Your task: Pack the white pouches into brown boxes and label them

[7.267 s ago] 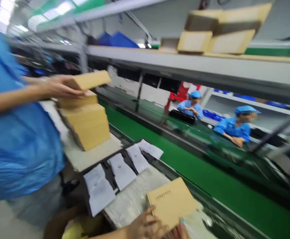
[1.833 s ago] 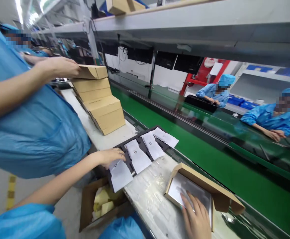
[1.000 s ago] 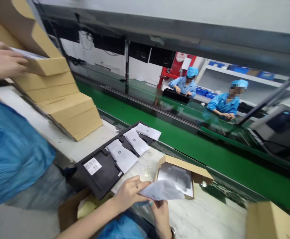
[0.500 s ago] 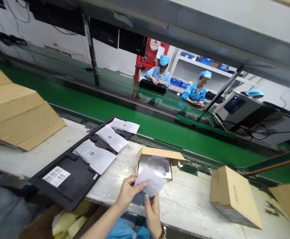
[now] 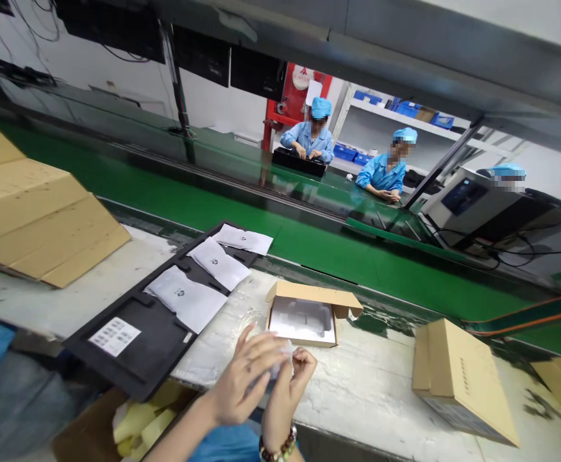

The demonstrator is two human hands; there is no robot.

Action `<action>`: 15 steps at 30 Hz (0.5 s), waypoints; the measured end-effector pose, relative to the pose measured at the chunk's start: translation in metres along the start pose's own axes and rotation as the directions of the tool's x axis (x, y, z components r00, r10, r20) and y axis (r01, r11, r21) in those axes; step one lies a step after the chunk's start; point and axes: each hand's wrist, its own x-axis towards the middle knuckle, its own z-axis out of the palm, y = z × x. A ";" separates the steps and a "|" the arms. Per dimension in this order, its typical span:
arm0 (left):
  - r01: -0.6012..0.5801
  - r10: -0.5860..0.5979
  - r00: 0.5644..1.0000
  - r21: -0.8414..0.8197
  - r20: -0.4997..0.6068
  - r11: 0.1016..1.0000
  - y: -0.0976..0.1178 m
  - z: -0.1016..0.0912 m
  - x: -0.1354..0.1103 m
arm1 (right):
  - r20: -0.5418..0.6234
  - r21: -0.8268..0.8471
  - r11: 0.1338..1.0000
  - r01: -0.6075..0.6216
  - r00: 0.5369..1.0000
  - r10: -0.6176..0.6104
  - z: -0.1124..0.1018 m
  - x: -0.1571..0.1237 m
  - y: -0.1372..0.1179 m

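Observation:
Between my two hands is a white plastic bag (image 5: 284, 357), bunched up small and mostly hidden by fingers. My left hand (image 5: 244, 378) lies over it from the left, fingers stretched across it and thumb beneath. On the other side, the curled fingers of my right hand (image 5: 290, 378) grip the bag; a beaded bracelet circles that wrist. Just beyond the hands sits an open cardboard box (image 5: 309, 293) with a white moulded insert (image 5: 304, 317). Several flat white bags (image 5: 188, 298) with a small dark mark lie across a black panel (image 5: 158, 353) at the left.
A closed carton (image 5: 467, 378) stands on the bench to the right. Large folded cardboard (image 5: 34, 212) rests at far left. A green conveyor (image 5: 299, 250) runs behind the bench, with people in blue beyond. Below the bench is a bin of yellow pieces (image 5: 140, 423).
The white bag was spread out between my fingertips and is now bunched up. My left hand has moved over it, and my right fingers have curled in.

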 end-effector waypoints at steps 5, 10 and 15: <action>0.005 0.035 0.897 -0.090 0.440 0.996 -0.018 -0.037 0.012 | 0.272 -0.030 0.999 0.036 0.962 -0.026 -0.023 0.003 0.005; 0.092 -0.013 0.896 -0.157 0.444 0.983 -0.027 -0.035 0.022 | 0.638 -0.071 0.976 0.207 0.762 -0.115 -0.048 0.007 0.024; 0.235 -0.108 0.897 -0.257 0.428 0.937 -0.024 -0.025 0.031 | 0.579 -0.115 0.946 0.302 0.794 -0.183 -0.064 0.019 0.023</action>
